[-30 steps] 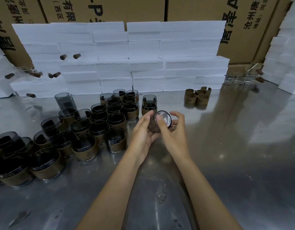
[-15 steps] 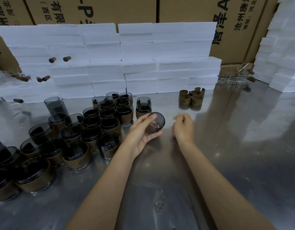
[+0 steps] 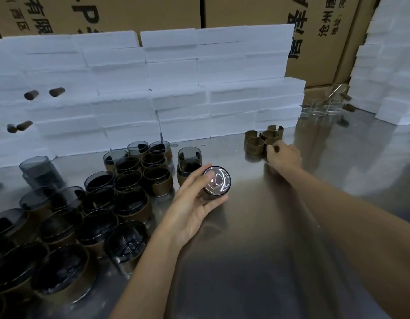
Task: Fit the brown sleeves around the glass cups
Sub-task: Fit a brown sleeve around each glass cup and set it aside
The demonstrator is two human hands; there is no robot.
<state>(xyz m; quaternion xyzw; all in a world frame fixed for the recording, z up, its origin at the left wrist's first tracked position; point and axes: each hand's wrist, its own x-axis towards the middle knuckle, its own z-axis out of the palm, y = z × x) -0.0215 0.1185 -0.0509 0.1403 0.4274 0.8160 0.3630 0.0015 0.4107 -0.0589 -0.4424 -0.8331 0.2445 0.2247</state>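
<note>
My left hand [image 3: 194, 203] holds a dark smoked glass cup [image 3: 216, 183] on its side above the steel table, its shiny base turned toward me; no sleeve is on it. My right hand [image 3: 283, 155] is stretched to the back right, fingers pinching the nearest brown sleeve [image 3: 272, 142] in a small cluster of brown sleeves [image 3: 257, 141]. To the left stand several glass cups wearing brown sleeves [image 3: 130, 203].
Stacked white foam blocks [image 3: 176, 88] wall off the back, with cardboard boxes [image 3: 314, 31] behind. Clear glasses [image 3: 319, 107] stand at the far right, beside another foam stack [image 3: 388, 77]. A bare smoked cup [image 3: 38, 169] stands at the far left. The steel table [image 3: 291, 249] extends to the front right.
My right hand left the cup and reached out to the sleeve cluster at the back right. My left hand kept the cup and turned its base toward me.
</note>
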